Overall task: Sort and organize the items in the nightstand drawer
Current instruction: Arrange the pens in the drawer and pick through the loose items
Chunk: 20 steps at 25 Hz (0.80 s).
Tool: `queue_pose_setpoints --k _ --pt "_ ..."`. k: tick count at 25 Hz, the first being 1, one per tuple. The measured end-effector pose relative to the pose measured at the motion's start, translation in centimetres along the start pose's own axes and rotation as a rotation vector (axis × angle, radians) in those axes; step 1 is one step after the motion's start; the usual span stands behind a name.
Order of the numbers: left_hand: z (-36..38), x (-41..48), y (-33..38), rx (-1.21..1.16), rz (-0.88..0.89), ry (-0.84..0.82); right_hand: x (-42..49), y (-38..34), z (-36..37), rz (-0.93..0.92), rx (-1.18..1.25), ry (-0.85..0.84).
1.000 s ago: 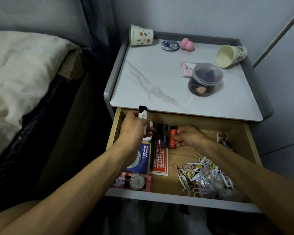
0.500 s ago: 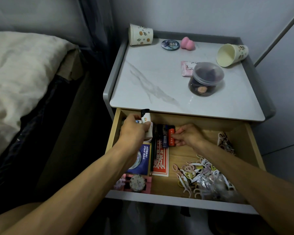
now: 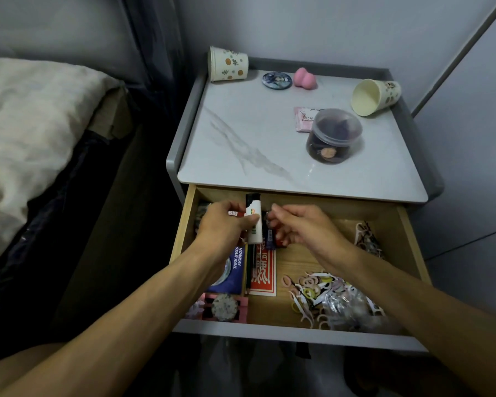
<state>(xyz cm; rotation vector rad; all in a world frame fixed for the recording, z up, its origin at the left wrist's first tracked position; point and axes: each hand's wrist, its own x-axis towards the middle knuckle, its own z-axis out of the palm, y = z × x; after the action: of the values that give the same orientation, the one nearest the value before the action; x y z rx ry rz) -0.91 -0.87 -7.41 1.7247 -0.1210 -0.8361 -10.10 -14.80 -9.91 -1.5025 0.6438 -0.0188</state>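
A person's left hand (image 3: 226, 227) grasps a white lighter with a black cap (image 3: 255, 222) upright over the back of the open wooden drawer (image 3: 410, 253). The right hand (image 3: 301, 230) curls its fingers over small dark lighters (image 3: 270, 236), hiding them; its grip cannot be told. A red card pack (image 3: 265, 277) and heaped pastel hair ties (image 3: 321, 293) lie nearer. A clear plastic jar (image 3: 334, 136) stands on the marble-top table (image 3: 255, 133).

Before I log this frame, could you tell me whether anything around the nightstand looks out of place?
Yes: the left paper cup and the right paper cup both lie on their sides on the nightstand top. At the front right of the drawer, a heap of hair ties and floss picks lies scattered, unsorted.
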Motion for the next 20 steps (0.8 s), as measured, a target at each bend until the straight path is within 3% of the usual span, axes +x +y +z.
queue_pose_setpoints --k 2,6,7,9,11,12,15,20 --pt "0.4 -0.2 -0.3 -0.01 0.001 -0.062 -1.5 -1.0 0.7 -0.006 0.014 -0.08" --pt "0.6 -0.4 -0.5 -0.04 -0.066 -0.201 -2.6 -0.9 0.3 0.036 -0.019 -0.076" --pt "0.3 -0.4 -0.4 0.063 -0.043 -0.213 -2.6 -0.5 -0.3 0.065 -0.045 -0.072" --pt "-1.0 -0.1 0.0 0.561 0.13 -0.11 -1.8 0.8 -2.0 0.134 -0.143 -0.017" --pt "-3.0 0.3 0.5 1.053 0.274 0.168 -0.2 2.5 -3.9 0.193 -0.255 0.092" --pt "-3.9 0.6 0.7 1.15 0.276 0.264 0.6 3.2 -4.7 0.218 -0.301 0.139" --pt "-4.5 1.3 0.6 1.186 0.11 0.2 3.0 4.7 -5.7 0.273 -0.353 0.197" --pt "-3.6 1.5 -0.2 1.235 0.185 0.191 5.4 5.1 -5.2 0.272 -0.358 0.237"
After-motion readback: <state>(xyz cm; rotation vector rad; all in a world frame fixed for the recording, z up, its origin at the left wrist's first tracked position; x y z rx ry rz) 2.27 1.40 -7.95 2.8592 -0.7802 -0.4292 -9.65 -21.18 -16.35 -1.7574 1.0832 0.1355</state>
